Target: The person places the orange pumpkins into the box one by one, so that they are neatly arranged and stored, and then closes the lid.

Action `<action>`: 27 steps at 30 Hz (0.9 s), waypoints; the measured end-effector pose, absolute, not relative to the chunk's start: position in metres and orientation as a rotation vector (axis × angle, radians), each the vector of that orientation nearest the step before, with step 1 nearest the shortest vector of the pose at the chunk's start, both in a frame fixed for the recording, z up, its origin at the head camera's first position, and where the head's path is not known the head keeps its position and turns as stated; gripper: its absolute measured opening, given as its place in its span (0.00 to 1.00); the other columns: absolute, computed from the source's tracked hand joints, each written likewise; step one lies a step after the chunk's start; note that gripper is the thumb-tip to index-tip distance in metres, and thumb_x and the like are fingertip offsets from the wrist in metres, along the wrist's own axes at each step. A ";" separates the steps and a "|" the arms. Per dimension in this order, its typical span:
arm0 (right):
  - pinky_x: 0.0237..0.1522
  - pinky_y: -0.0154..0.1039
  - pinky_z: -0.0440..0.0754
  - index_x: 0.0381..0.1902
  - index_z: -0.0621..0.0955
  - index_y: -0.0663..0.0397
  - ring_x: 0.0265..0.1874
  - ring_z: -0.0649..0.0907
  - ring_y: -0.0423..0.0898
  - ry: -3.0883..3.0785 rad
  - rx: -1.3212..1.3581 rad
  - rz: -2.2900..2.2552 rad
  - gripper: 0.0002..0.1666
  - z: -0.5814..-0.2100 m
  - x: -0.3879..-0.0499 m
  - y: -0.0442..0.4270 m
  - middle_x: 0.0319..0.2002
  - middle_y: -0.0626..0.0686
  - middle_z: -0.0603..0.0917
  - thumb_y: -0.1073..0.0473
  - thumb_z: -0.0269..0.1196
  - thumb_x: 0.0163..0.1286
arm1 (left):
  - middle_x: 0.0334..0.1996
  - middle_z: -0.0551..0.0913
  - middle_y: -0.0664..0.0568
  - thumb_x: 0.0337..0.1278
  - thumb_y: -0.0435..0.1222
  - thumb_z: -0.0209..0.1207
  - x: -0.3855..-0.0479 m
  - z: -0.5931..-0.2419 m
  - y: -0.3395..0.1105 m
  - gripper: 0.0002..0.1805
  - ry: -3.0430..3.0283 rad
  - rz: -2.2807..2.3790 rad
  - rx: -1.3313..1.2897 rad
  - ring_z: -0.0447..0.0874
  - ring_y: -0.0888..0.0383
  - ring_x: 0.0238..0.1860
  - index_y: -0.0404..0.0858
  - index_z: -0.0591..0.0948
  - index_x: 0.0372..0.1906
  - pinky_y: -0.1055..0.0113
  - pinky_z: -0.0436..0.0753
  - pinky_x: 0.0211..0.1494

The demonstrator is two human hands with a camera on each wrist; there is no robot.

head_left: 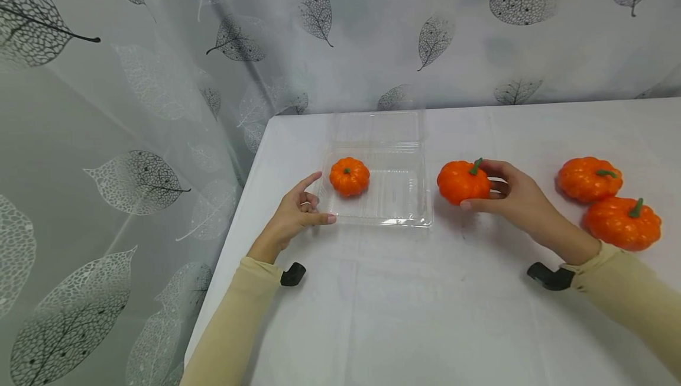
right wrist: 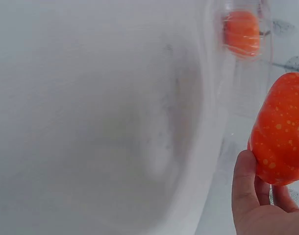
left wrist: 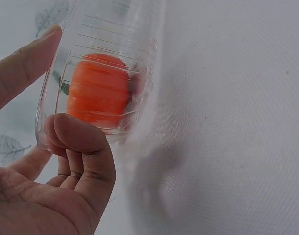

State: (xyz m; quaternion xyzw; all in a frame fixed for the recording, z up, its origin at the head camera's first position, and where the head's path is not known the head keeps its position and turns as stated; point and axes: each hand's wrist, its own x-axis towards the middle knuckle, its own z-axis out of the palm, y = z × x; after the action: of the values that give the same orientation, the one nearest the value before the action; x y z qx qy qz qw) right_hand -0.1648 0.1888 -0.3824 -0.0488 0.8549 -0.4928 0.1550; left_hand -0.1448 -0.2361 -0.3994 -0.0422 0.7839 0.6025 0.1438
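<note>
At the table (head_left: 425, 303), a half-curled left hand (head_left: 290, 217) holds a clear box (head_left: 396, 197); the right hand (head_left: 520, 195) curls round 1 pumpkin (head_left: 460, 184).

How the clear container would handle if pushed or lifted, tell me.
The clear container looks thin-walled, so it probably flexes easily. One pumpkin sits inside toward the left, so lifting might tip the container that way. Its broad, flat shape suggests sliding rather than rolling.

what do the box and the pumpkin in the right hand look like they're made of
Box: probably clear, glossy plastic; see-through, with ridges and bright glints.

Pumpkin: perhaps plastic or painted foam, fairly shiny; smooth orange skin with yellowish specks, inside hidden.
</note>
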 end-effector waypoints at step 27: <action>0.53 0.33 0.80 0.74 0.66 0.53 0.63 0.78 0.47 2.162 -0.178 -1.859 0.49 -0.359 -0.190 0.121 0.68 0.50 0.67 0.56 0.77 0.60 | 0.39 0.68 0.49 0.42 0.30 0.79 -0.144 -0.402 -0.240 0.56 2.237 1.761 -0.095 0.67 0.57 0.30 0.55 0.63 0.78 0.69 0.70 0.32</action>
State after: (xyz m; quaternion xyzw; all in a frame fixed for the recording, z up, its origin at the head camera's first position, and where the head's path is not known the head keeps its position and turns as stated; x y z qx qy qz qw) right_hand -0.1905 0.1211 -0.3593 -0.0616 0.7491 -0.6441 0.1418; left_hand -0.1443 -0.2402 -0.4021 -0.0329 0.7769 0.6116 0.1459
